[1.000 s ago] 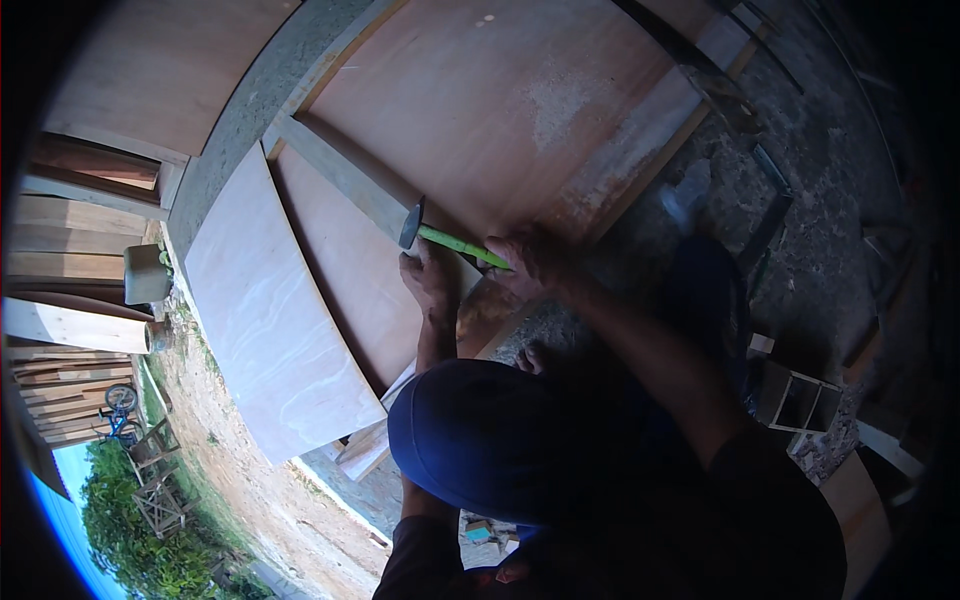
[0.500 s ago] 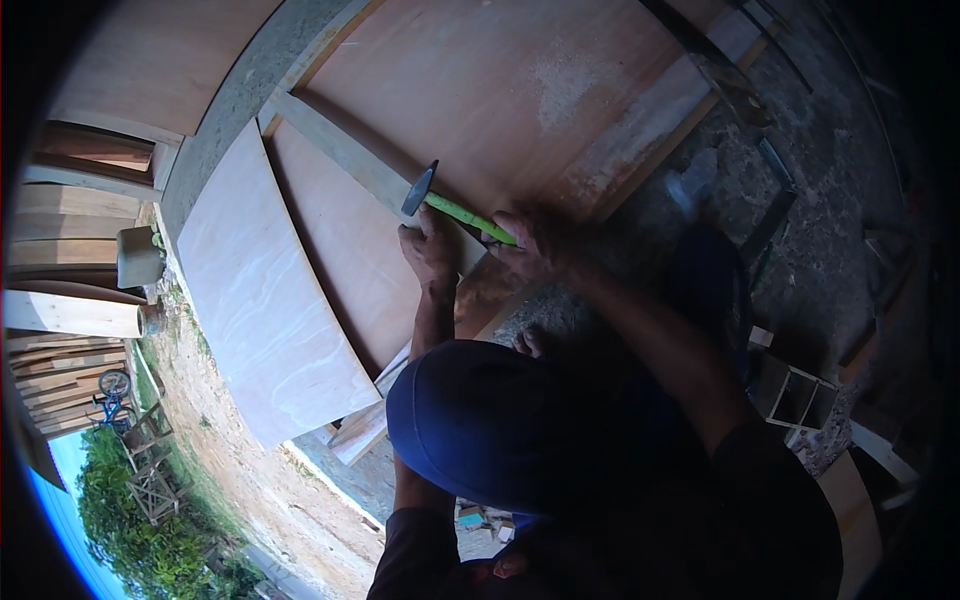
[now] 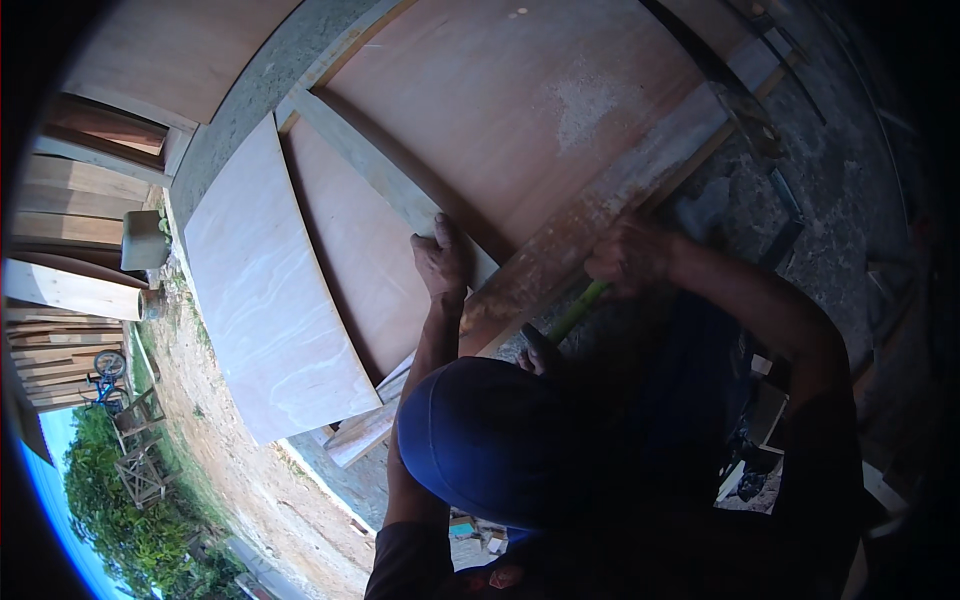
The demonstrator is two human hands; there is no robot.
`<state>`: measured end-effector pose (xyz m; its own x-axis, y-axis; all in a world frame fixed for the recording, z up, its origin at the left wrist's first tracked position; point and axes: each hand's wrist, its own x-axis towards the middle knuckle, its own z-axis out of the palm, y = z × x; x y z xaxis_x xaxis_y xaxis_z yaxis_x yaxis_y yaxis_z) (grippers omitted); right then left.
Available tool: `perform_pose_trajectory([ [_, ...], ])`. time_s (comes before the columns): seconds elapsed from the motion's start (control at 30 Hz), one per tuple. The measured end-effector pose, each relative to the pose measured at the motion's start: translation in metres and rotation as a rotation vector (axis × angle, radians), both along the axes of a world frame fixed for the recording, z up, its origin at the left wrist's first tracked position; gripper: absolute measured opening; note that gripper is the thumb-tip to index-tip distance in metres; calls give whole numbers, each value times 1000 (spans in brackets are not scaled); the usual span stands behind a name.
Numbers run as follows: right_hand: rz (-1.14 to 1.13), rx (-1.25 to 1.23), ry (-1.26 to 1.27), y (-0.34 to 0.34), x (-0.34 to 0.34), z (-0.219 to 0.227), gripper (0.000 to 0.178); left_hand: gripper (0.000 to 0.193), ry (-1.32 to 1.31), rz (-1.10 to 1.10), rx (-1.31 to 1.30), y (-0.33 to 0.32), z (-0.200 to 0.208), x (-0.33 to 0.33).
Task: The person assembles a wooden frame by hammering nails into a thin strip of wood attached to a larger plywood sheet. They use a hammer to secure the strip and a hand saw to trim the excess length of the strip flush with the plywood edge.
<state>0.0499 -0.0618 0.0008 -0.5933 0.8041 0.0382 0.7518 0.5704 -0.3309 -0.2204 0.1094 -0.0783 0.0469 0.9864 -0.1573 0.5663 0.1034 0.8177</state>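
My left hand (image 3: 443,262) is closed around the near end of a pale wooden crosspiece (image 3: 375,180) on a plywood-backed frame. My right hand (image 3: 630,258) grips the end of a hammer (image 3: 578,310) by its green handle. The hammer hangs low beside the frame's near rail (image 3: 560,245), its head close to a foot and partly lost in shadow. Past the crosspiece lies the large plywood panel (image 3: 450,100), with a pale dusty patch on it. A lighter plywood sheet (image 3: 270,300) overlaps the frame's left part.
A dark blue cap (image 3: 480,440) blocks the lower middle of the view. On the right, a dark strip (image 3: 735,95) crosses the frame's corner, with dark bars (image 3: 785,210) on the rough floor. Stacked boards (image 3: 70,240), a bicycle (image 3: 105,375) and dirt ground (image 3: 230,430) lie at the left.
My right hand has carried the hammer from above the crosspiece down and right, past the near rail. My left hand has shifted slightly toward the right and stays at the crosspiece.
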Motion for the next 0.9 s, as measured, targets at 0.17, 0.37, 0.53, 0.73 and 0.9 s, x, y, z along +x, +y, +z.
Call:
perform_pose_trajectory([
  [0.17, -34, 72, -125, 51, 7, -21, 42, 67, 7, 5, -37, -2, 9, 9],
  [0.37, 126, 141, -41, 37, -7, 11, 39, 67, -12, -8, 10, 0, 0, -1],
  [0.53, -161, -6, -135, 42, 3, -20, 41, 67, 11, 15, -2, -1, 6, 5],
  [0.73, -216, 6, -142, 53, 8, -17, 40, 68, -6, 11, -41, -3, 13, 10],
  [0.9, 89, 78, -26, 21, -13, 6, 35, 68, 35, 31, -1, -2, 4, 1],
])
